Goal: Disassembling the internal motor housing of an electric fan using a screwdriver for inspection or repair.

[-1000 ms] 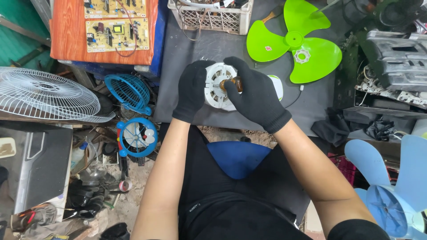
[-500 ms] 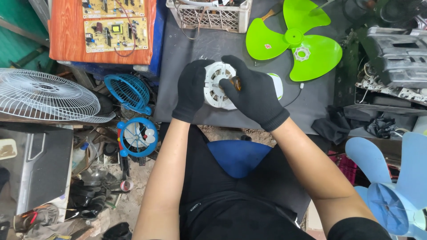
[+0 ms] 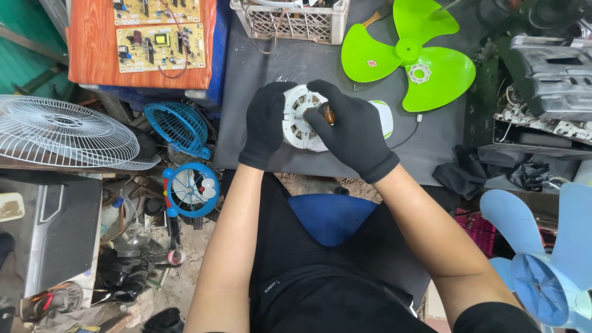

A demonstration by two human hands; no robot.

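Head view. We are gripping a white fan motor on the dark mat in front of us. Our left hand, in a black glove, is curling around the motor's left rim and steadying it. Our right hand, also gloved, is closing over a brown-handled screwdriver and pressing it down onto the motor's top face; the tip is hidden under the fingers. We judge that a screw on the motor housing is being worked, and that the next move calls for a firm hold by the left hand while the right keeps the tool upright.

Beyond the right hand a green fan blade is lying flat, and beyond both hands a pale plastic crate is standing. Left of the left hand, a yellow circuit board is resting on an orange board, with a small blue fan guard and a white wire guard below it. No legible packages show.
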